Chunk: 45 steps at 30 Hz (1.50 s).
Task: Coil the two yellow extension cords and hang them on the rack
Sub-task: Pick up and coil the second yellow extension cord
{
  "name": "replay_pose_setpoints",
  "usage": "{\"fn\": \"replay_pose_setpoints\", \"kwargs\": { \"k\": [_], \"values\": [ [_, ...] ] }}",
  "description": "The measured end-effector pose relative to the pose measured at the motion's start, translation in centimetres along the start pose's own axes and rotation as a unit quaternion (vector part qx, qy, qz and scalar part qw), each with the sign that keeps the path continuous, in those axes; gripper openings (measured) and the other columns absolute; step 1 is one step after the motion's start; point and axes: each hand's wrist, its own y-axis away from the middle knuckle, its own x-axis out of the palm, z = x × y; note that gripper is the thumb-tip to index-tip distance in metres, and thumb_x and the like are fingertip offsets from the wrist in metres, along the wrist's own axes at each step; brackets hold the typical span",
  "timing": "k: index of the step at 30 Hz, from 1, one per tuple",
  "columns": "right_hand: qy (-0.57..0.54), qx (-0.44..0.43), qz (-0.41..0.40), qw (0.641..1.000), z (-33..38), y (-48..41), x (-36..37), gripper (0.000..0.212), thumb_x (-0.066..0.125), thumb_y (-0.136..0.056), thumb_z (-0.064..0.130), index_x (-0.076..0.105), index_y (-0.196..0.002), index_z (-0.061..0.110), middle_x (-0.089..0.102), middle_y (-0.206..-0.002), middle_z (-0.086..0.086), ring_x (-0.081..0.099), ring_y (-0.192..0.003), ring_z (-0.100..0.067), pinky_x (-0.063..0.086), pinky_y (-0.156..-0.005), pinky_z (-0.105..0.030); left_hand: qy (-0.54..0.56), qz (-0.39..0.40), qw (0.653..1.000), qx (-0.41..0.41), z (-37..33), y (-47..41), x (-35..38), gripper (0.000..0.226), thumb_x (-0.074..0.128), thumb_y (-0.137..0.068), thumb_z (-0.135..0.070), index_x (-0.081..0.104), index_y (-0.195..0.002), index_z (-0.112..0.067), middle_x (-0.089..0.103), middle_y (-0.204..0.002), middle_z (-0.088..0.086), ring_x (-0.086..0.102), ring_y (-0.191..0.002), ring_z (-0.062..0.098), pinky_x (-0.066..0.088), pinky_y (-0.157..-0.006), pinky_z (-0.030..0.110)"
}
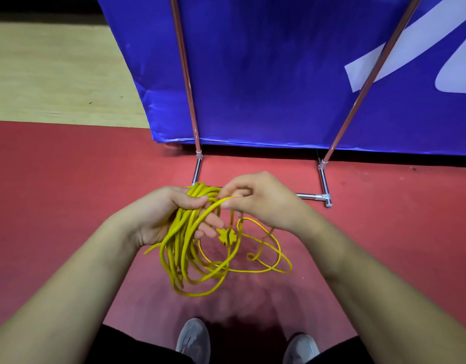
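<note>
My left hand point(163, 214) grips a bundle of several loops of a yellow extension cord point(184, 253), which hang down below the palm. My right hand point(260, 198) pinches one strand of the same cord beside the left hand's fingers. A yellow socket end point(228, 236) dangles between the hands. Loose cord point(266, 258) trails in wide loops on the red floor under the right wrist. The metal rack point(324, 179) stands just beyond the hands, its two poles rising out of view. Only one cord is plainly seen.
A blue banner point(266, 74) hangs behind the rack's poles. The floor is red point(69, 179) with a pale wooden strip point(55, 74) at the far left. My two grey shoes point(193, 340) stand at the bottom edge.
</note>
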Motion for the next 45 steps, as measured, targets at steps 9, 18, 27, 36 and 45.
{"fn": "replay_pose_setpoints", "kwargs": {
  "k": [9, 18, 27, 36, 45],
  "values": [
    [0.087, 0.120, 0.081, 0.986, -5.3, 1.4, -2.6, 0.034, 0.071, -0.087, 0.025, 0.057, -0.071, -0.002, 0.051, -0.056, 0.002, 0.043, -0.053, -0.006, 0.036, -0.057, -0.029, 0.038, 0.028, 0.998, 0.051, -1.1, 0.4, -0.9, 0.023, 0.073, -0.070, -0.014, 0.052, -0.076, -0.010, 0.043, -0.058, 0.004, 0.042, -0.040, 0.017, 0.040, -0.045, 0.024],
    [0.090, 0.039, -0.015, 0.995, -3.4, 0.6, -2.9, 0.028, 0.066, -0.090, 0.024, 0.064, -0.073, 0.003, 0.030, -0.059, 0.004, 0.025, -0.052, -0.006, 0.021, -0.048, -0.020, 0.002, 0.004, 1.000, 0.024, -0.7, 0.6, -0.4, 0.053, 0.090, -0.043, -0.031, 0.064, -0.079, -0.001, 0.063, -0.069, 0.017, 0.064, -0.053, 0.028, 0.054, -0.050, 0.031],
    [0.204, 0.003, -0.055, 0.977, -4.2, -0.4, -2.4, 0.021, 0.063, -0.090, 0.032, 0.070, -0.083, 0.014, 0.062, -0.069, -0.009, 0.054, -0.067, -0.025, 0.046, -0.066, -0.038, 0.011, 0.075, 0.996, 0.041, -0.2, 0.2, 0.5, 0.033, 0.081, -0.054, -0.021, 0.065, -0.070, 0.002, 0.062, -0.066, 0.019, 0.067, -0.062, 0.033, 0.056, -0.061, 0.036],
    [0.103, -0.047, -0.177, 0.978, -2.6, -0.8, -0.8, 0.011, 0.062, -0.087, 0.015, 0.073, -0.089, 0.016, 0.071, -0.082, 0.007, 0.062, -0.081, -0.005, 0.047, -0.074, -0.023, -0.023, 0.002, 0.998, 0.059, 0.4, -0.2, 2.7, 0.027, 0.069, -0.074, -0.003, 0.063, -0.100, 0.004, 0.070, -0.076, 0.017, 0.068, -0.059, 0.020, 0.055, -0.055, 0.024],
    [0.172, 0.037, -0.139, 0.975, -8.0, -0.9, -2.3, 0.007, 0.060, -0.090, 0.015, 0.064, -0.085, 0.018, 0.060, -0.066, 0.001, 0.053, -0.064, -0.015, 0.040, -0.064, -0.029, -0.036, -0.045, 0.994, 0.097, -0.4, 0.6, 2.2, 0.015, 0.067, -0.076, -0.009, 0.066, -0.062, -0.003, 0.060, -0.057, 0.016, 0.068, -0.060, 0.028, 0.056, -0.053, 0.028]
  ]
}}
